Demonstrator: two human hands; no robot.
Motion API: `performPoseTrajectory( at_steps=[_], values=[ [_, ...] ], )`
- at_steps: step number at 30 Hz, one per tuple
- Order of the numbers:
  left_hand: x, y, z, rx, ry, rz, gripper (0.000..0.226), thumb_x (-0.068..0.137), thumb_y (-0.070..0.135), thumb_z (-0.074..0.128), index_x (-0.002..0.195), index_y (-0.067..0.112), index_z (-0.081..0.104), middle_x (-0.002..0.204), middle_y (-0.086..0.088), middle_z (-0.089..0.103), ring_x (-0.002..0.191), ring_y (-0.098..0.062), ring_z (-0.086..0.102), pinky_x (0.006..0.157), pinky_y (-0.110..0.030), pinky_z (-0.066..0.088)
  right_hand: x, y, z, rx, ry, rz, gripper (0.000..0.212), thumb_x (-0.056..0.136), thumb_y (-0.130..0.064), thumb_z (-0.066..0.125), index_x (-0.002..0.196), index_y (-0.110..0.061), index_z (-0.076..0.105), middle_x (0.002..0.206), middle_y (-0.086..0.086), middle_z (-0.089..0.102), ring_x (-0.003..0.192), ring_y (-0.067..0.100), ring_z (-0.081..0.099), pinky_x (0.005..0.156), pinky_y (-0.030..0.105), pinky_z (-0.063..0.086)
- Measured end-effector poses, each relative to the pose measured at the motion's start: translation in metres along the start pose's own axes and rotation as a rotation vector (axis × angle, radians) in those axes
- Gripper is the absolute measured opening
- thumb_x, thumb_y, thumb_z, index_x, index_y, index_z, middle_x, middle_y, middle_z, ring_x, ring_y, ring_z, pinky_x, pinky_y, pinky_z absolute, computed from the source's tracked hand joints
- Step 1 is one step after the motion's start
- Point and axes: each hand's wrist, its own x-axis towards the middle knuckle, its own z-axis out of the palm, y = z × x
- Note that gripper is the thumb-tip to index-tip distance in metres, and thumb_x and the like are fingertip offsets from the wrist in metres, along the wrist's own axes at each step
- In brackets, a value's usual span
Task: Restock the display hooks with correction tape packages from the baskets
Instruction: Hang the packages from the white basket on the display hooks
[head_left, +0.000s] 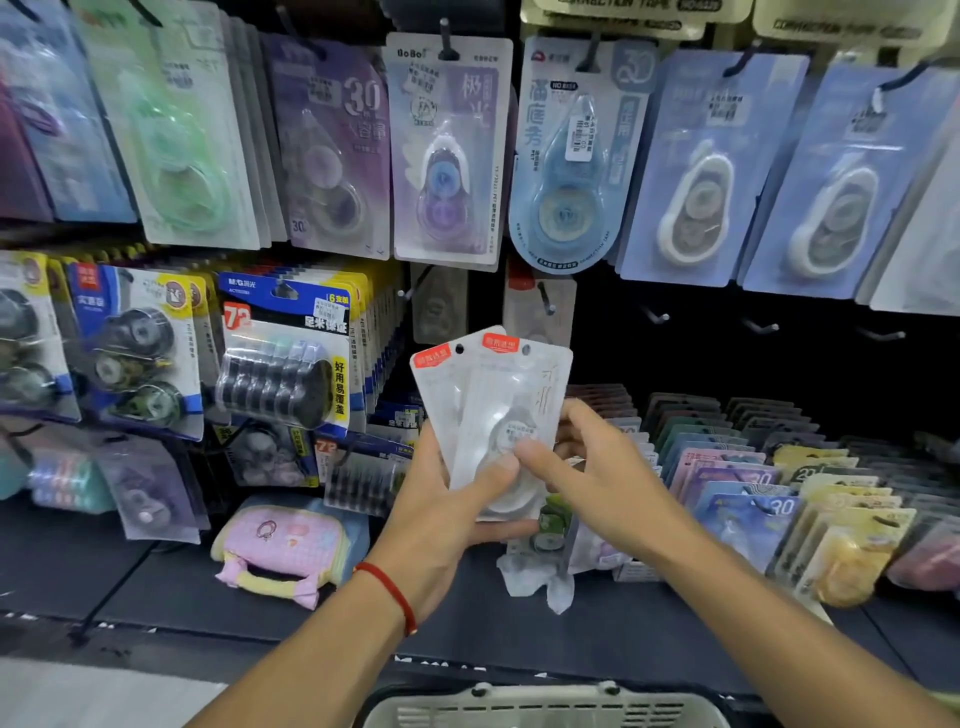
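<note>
White card and clear plastic: the two flat white blister packages of correction tape with red top labels (488, 410) fan upright in front of the pegboard, just below a hook with a matching pack (543, 306).
Feel: we judge them light and stiff at the card, slick on the blister bubble (two together may slide against each other).
Where to hold: we would pinch the lower card edge, leaving the punched holes at the top free for the peg.
Left hand (452, 509): fingers and thumb wrapped round the bottom of the packs, carrying them.
Right hand (587, 467): thumb on the front bubble, fingers behind; we read it as pinching the front pack.
Bare metal hooks (761, 326): free, off to the right.
Pale plastic slotted basket (540, 709): at the bottom edge; contents hidden.
Shelf of coloured packs (753, 483): beside the right hand.
</note>
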Motion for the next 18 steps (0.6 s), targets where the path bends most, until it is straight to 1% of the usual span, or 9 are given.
performPoseTrajectory(
  at_steps=[2, 5, 7, 9, 12, 14, 15, 17, 18],
  values=[
    [-0.002, 0.0, 0.001, 0.018, -0.03, -0.008, 0.063, 0.087, 0.027, 0.081, 0.141, 0.038, 0.05, 0.131, 0.0, 0.072, 0.112, -0.03, 0.075, 0.08, -0.054, 0.064, -0.007, -0.002, -0.003, -0.023, 0.028, -0.027, 0.04, 0.092, -0.064, 0.066, 0.122, -0.04, 0.064, 0.113, -0.023, 0.073, 0.099, 0.003, 0.069, 0.085, 0.029, 0.058],
    [-0.002, 0.002, 0.003, 0.041, -0.027, -0.001, 0.061, 0.085, 0.032, 0.085, 0.138, 0.038, 0.053, 0.129, 0.0, 0.074, 0.109, -0.03, 0.076, 0.076, -0.05, 0.065, -0.008, -0.005, -0.009, 0.096, 0.069, -0.02, 0.027, 0.099, -0.046, 0.069, 0.124, -0.037, 0.064, 0.114, -0.023, 0.074, 0.103, 0.001, 0.071, 0.085, 0.026, 0.06],
    [-0.001, 0.002, 0.004, 0.04, 0.048, -0.006, 0.052, 0.089, 0.032, 0.082, 0.134, 0.037, 0.056, 0.124, 0.002, 0.075, 0.102, -0.029, 0.078, 0.07, -0.046, 0.065, -0.005, -0.005, -0.013, 0.213, 0.145, -0.008, 0.021, 0.1, -0.036, 0.07, 0.12, -0.037, 0.064, 0.111, -0.023, 0.075, 0.102, 0.0, 0.073, 0.08, 0.021, 0.059],
    [0.001, 0.001, 0.0, 0.034, 0.168, -0.02, 0.038, 0.097, 0.026, 0.074, 0.131, 0.035, 0.059, 0.119, 0.003, 0.077, 0.097, -0.025, 0.079, 0.067, -0.044, 0.065, -0.001, -0.004, -0.019, 0.27, 0.219, 0.011, 0.018, 0.1, -0.029, 0.071, 0.116, -0.034, 0.064, 0.105, -0.021, 0.076, 0.095, 0.003, 0.075, 0.074, 0.018, 0.058],
    [0.003, -0.001, -0.008, 0.085, 0.282, 0.011, 0.03, 0.101, 0.019, 0.068, 0.127, 0.034, 0.062, 0.117, 0.003, 0.076, 0.097, -0.021, 0.078, 0.065, -0.043, 0.065, 0.007, -0.002, -0.025, 0.252, 0.257, 0.027, 0.014, 0.101, -0.031, 0.069, 0.115, -0.03, 0.064, 0.103, -0.019, 0.076, 0.093, 0.005, 0.075, 0.072, 0.022, 0.059],
    [0.004, -0.001, -0.009, 0.103, 0.321, 0.035, 0.029, 0.101, 0.02, 0.067, 0.126, 0.034, 0.061, 0.119, 0.002, 0.074, 0.099, -0.02, 0.078, 0.067, -0.044, 0.065, 0.012, -0.001, -0.024, 0.242, 0.261, 0.035, 0.015, 0.101, -0.036, 0.068, 0.115, -0.031, 0.063, 0.104, -0.018, 0.076, 0.094, 0.006, 0.075, 0.076, 0.026, 0.06],
    [0.005, -0.001, -0.01, 0.105, 0.337, 0.042, 0.029, 0.102, 0.019, 0.066, 0.127, 0.033, 0.06, 0.121, 0.0, 0.073, 0.101, -0.019, 0.077, 0.068, -0.044, 0.066, 0.015, -0.001, -0.023, 0.247, 0.271, 0.035, 0.015, 0.102, -0.037, 0.068, 0.115, -0.032, 0.063, 0.104, -0.018, 0.077, 0.094, 0.006, 0.075, 0.075, 0.025, 0.06],
    [0.006, -0.002, -0.01, 0.117, 0.355, 0.053, 0.03, 0.103, 0.02, 0.065, 0.129, 0.032, 0.059, 0.125, 0.001, 0.071, 0.104, -0.019, 0.076, 0.072, -0.044, 0.066, 0.021, 0.0, -0.02, 0.266, 0.291, 0.041, 0.014, 0.102, -0.037, 0.068, 0.114, -0.033, 0.064, 0.104, -0.015, 0.077, 0.094, 0.007, 0.075, 0.074, 0.025, 0.058],
    [0.006, -0.002, -0.01, 0.125, 0.357, 0.058, 0.031, 0.103, 0.02, 0.064, 0.13, 0.033, 0.057, 0.127, 0.001, 0.07, 0.106, -0.019, 0.075, 0.073, -0.044, 0.066, 0.023, 0.0, -0.019, 0.272, 0.295, 0.045, 0.013, 0.101, -0.037, 0.068, 0.113, -0.033, 0.064, 0.104, -0.012, 0.078, 0.095, 0.008, 0.075, 0.076, 0.028, 0.059]
  ],
)
